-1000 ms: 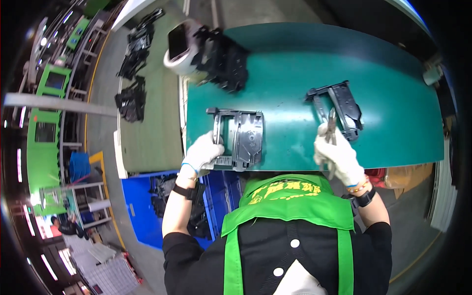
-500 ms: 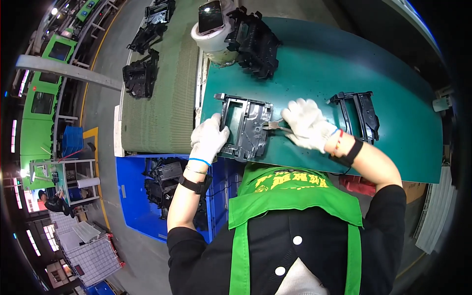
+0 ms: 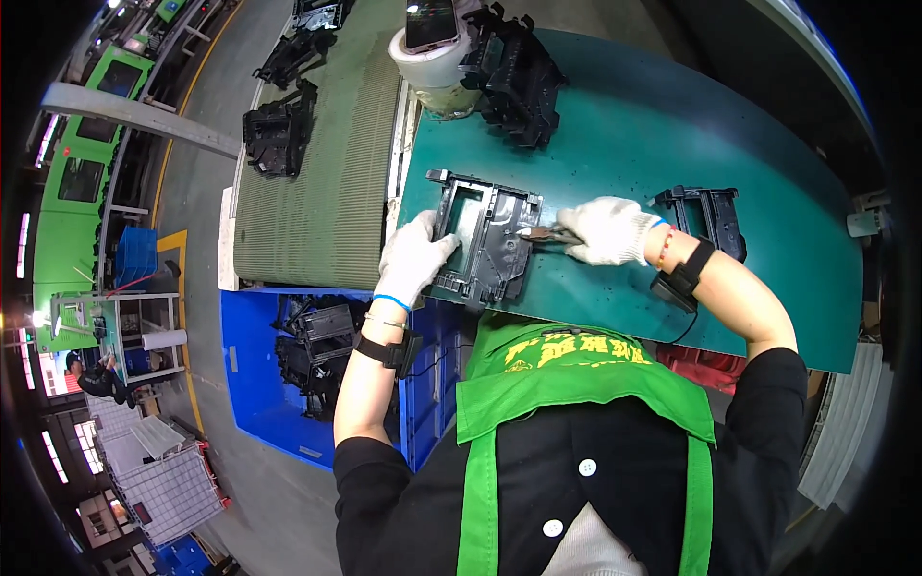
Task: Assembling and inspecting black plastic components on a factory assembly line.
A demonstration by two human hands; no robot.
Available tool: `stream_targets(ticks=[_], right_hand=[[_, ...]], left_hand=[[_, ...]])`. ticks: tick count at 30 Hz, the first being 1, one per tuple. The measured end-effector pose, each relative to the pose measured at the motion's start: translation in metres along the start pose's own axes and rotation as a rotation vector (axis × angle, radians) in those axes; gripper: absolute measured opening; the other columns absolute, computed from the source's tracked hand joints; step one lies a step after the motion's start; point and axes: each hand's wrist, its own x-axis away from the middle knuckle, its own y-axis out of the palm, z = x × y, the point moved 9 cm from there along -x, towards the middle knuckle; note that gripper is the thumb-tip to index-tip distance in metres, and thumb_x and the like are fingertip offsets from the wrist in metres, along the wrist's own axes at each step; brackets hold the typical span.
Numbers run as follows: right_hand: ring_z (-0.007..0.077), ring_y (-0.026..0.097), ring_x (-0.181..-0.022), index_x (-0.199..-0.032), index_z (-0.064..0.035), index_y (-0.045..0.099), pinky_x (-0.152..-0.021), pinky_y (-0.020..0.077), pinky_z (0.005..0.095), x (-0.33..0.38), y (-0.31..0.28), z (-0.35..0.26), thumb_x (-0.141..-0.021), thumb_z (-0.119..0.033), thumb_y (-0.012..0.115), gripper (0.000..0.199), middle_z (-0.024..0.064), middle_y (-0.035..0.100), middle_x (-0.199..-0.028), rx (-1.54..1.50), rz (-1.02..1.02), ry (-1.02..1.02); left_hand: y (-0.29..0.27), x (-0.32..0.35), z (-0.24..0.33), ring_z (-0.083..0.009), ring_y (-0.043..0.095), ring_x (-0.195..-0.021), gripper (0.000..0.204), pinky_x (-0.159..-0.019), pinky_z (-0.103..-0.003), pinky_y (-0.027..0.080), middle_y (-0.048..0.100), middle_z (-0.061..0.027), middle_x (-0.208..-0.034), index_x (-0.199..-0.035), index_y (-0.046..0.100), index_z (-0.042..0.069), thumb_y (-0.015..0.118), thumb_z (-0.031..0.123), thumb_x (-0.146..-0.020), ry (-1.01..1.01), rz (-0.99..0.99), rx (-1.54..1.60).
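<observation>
A black plastic frame part (image 3: 504, 240) with a rectangular opening lies on the green tabletop (image 3: 634, 125). My left hand (image 3: 413, 259), in a white glove, grips the frame's left edge with its fingers and thumb. In my gloved right hand (image 3: 610, 230) is a pair of nippers (image 3: 549, 233), their tips at the right part of the frame's face. Whether the jaws touch the plastic I cannot tell. A second black frame part (image 3: 711, 221) lies just beyond my right hand, partly covered by it.
Several black parts (image 3: 514, 82) are piled at the table's far left, by a white roll (image 3: 432, 77) with a phone on it. A ribbed conveyor (image 3: 331, 211) carries more parts (image 3: 279, 134). Below it stands a blue bin (image 3: 240, 374) of black parts. A person (image 3: 101, 379) is far left.
The nippers now reach over the frame's face instead of its right edge, and my right hand has turned flatter. My left hand keeps its hold. The whole view has shifted slightly.
</observation>
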Motion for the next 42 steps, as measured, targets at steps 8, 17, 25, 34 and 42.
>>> stream_targets(ticks=[8, 17, 25, 34, 42], right_hand=[[0.0401, 0.063, -0.099, -0.115, -0.0056, 0.063, -0.087, 0.0526, 0.0493, 0.054, -0.069, -0.016, -0.088, -0.039, 0.075, 0.044, 0.018, 0.063, -0.106, -0.009, 0.633, -0.043], [0.0344, 0.059, -0.104, -0.116, -0.0071, 0.064, -0.09, 0.0496, 0.0481, 0.039, -0.095, -0.042, -0.083, -0.039, 0.078, 0.048, 0.013, 0.059, -0.107, 0.012, 0.739, 0.028], [0.0321, 0.062, -0.089, -0.109, -0.0068, 0.063, -0.083, 0.0513, 0.0446, 0.012, -0.065, -0.012, -0.085, -0.041, 0.077, 0.044, 0.014, 0.061, -0.095, -0.025, 0.716, 0.118], [0.0159, 0.06, -0.079, -0.108, -0.0055, 0.059, -0.071, 0.0495, 0.0337, 0.05, 0.023, 0.046, -0.1, -0.044, 0.067, 0.04, 0.0061, 0.062, -0.093, -0.815, 0.462, 0.316], [0.0082, 0.048, -0.064, -0.105, -0.0145, 0.055, -0.059, 0.04, 0.027, 0.035, 0.092, -0.003, -0.101, -0.044, 0.069, 0.033, -0.0036, 0.052, -0.082, -1.903, 0.07, 0.247]], left_hand=[[-0.018, 0.031, 0.04, -0.0055, 0.057, -0.063, 0.049, -0.057, -0.019, 0.041, 0.065, -0.0014, -0.076, -0.137, 0.057, -0.002, 0.063, 0.02, -0.094, 0.067, -0.47, 1.535], [-0.029, 0.03, 0.071, -0.0363, 0.069, -0.075, 0.057, -0.074, -0.046, 0.054, 0.07, -0.018, -0.082, -0.143, 0.051, 0.003, 0.06, 0.029, -0.092, 0.015, -0.01, 0.386], [-0.029, 0.03, 0.093, -0.0427, 0.071, -0.084, 0.055, -0.082, -0.051, 0.055, 0.072, -0.0216, -0.086, -0.141, 0.052, 0.006, 0.058, 0.032, -0.093, 0.014, -0.069, 0.333], [0.011, 0.039, 0.126, -0.0414, 0.073, -0.083, 0.076, -0.079, -0.051, 0.057, 0.073, -0.023, -0.087, -0.157, 0.033, 0.001, 0.06, 0.035, -0.095, 0.172, -0.115, 0.093], [0.054, 0.029, 0.151, -0.0393, 0.073, -0.078, 0.084, -0.068, -0.05, 0.059, 0.073, -0.0208, -0.085, -0.161, 0.026, 0.0, 0.063, 0.032, -0.094, 0.294, -0.162, -0.111]])
